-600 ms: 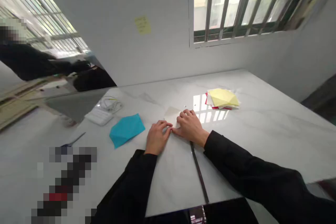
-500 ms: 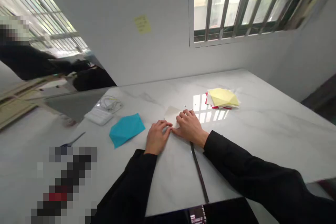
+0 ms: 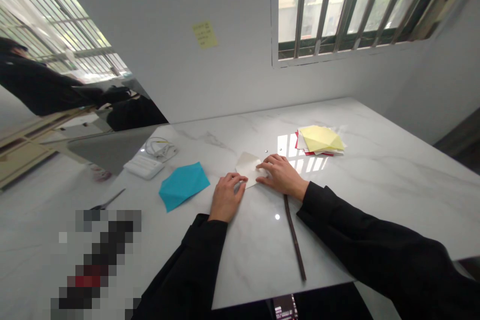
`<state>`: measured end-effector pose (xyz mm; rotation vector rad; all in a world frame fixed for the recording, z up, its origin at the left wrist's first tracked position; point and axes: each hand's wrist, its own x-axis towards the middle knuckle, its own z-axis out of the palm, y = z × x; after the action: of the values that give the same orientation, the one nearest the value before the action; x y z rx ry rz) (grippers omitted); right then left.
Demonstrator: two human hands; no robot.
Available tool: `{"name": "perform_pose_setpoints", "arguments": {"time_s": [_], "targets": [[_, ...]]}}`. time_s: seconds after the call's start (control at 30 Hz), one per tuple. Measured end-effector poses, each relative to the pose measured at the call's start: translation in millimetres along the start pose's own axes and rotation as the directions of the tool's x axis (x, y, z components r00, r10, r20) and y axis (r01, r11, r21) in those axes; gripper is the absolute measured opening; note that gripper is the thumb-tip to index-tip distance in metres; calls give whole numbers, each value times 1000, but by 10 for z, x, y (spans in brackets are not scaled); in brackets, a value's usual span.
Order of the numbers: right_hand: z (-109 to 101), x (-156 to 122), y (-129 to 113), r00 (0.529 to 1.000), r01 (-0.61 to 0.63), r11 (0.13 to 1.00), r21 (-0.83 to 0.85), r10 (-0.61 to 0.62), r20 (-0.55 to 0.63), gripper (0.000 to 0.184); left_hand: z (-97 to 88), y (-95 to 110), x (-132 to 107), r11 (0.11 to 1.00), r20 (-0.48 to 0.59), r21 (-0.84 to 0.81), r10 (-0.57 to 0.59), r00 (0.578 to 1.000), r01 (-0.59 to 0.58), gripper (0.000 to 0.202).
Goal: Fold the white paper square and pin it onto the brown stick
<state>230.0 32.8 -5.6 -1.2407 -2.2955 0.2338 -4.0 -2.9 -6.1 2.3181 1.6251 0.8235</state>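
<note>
A small piece of cream paper with folded edges lies flat on the marble-patterned table. My left hand holds it at its lower left edge, thumb and fingertips close together. My right hand rests at the paper's right side, with thumb and index finger apart and their tips touching or just over it. A thin dark stick runs from under my right wrist towards the table's front edge. Left of my left hand lies a folded blue paper.
A stack of yellow, white and red papers lies at the back right. On the left are a white box-like device with a cable and a pair of scissors. A person in dark clothing sits at far left. A phone shows below the table edge.
My right hand has shifted right and its thumb and index finger have parted, showing more of the cream paper. The stick's upper end has moved right. My left hand stays at the paper.
</note>
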Motion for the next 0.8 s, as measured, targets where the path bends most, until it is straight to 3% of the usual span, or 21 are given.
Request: {"name": "perform_pose_setpoints", "arguments": {"time_s": [0.2, 0.33, 0.5, 0.8], "targets": [[-76, -31, 153, 996, 85, 983, 164, -89, 14, 25, 15, 18, -7, 1000, -9, -12, -6, 1000, 6, 20], [-31, 1, -50, 998, -49, 998, 35, 50, -30, 38, 12, 16, -8, 1000, -14, -6, 14, 1000, -14, 19], [54, 33, -241, 995, -94, 988, -121, 89, -40, 38, 4, 11, -7, 1000, -8, -7, 23, 1000, -23, 19], [-19, -92, 24, 991, -136, 990, -22, 136, -17, 25, 1, 22, -9, 1000, -2, -15, 11, 1000, -11, 19]]}}
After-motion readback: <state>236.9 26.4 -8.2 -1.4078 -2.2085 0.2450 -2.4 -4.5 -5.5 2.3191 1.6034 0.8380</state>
